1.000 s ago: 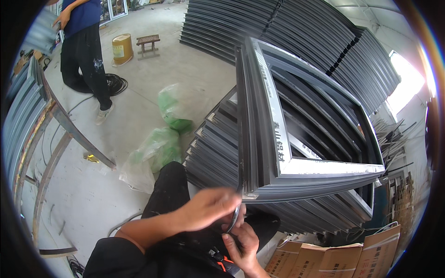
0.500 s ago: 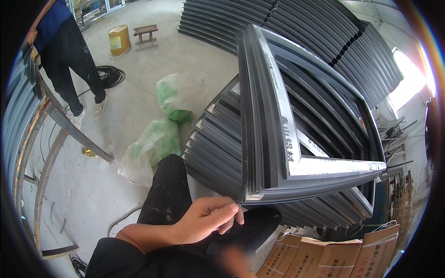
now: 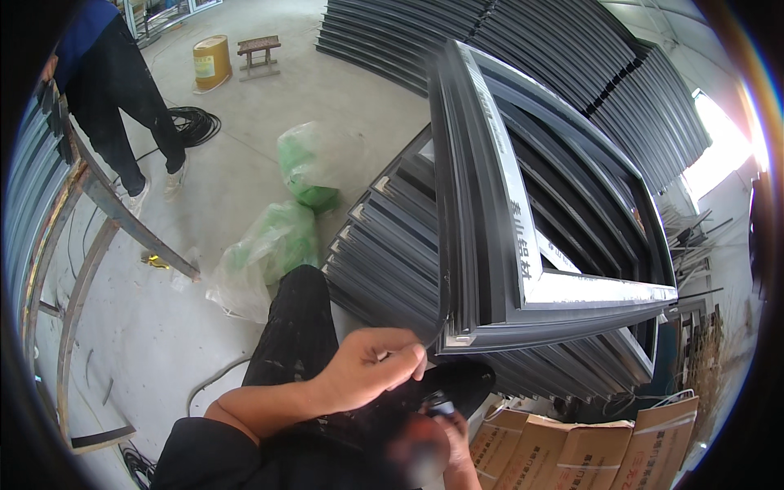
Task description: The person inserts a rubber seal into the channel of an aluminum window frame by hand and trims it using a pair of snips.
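Observation:
My left hand [image 3: 371,369] is closed in a pinch on a thin black strip [image 3: 434,333], which looks like a rubber seal. The strip runs from my fingertips up to the near left corner of a dark window frame [image 3: 533,292] faced with whitish printed film. This frame lies tilted on top of a stack of similar dark frames [image 3: 384,245]. Low over my lap, my right hand [image 3: 459,445] is closed around a red and black tool [image 3: 439,403]. Blur hides much of the tool, so its kind cannot be made out.
Green and clear plastic bags [image 3: 278,245] lie left of the stack. Cardboard packages [image 3: 592,453] stand at the lower right. A rusty metal rack [image 3: 122,216] is at the left, near another person [image 3: 122,90]. Behind are a yellow drum [image 3: 212,64] and small stool [image 3: 259,55].
My right hand has come up into view with the red and black tool. My left hand has shifted slightly, still pinching the strip. The frames appear slightly further right.

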Tool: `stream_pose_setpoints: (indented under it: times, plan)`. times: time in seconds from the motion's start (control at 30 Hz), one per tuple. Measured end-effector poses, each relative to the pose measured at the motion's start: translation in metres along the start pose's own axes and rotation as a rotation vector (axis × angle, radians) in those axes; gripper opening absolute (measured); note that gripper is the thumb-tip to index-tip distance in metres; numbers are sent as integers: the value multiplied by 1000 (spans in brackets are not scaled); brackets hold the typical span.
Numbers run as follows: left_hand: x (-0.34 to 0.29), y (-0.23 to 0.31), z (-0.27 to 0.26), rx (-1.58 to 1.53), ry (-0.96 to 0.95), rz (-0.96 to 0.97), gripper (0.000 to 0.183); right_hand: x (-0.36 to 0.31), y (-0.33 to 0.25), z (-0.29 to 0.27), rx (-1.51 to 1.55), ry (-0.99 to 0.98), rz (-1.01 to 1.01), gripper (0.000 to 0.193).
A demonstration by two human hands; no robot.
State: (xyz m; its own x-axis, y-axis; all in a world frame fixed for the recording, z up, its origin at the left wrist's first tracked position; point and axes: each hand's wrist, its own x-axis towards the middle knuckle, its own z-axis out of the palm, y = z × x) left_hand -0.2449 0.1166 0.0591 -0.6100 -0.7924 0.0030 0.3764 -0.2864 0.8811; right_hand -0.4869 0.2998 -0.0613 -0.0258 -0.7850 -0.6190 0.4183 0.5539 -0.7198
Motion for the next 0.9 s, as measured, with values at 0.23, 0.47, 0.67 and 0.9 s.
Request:
stream_pose_setpoints:
  times: [0.23, 0.47, 0.67, 0.9]
  plan:
    - [4, 22, -20, 562, 28, 190, 25, 0, 17, 59, -421, -426, -239, 21]
    - [14, 34, -41, 788, -96, 406, 26, -2, -40, 72, -680, -110, -498, 28]
    - [15, 46, -47, 1002, -130, 461, 17, 18, -111, 127, -959, -64, -907, 30]
    - [16, 59, -44, 1098, -173, 434, 19, 22, -123, 139, -1006, 15, -974, 26]
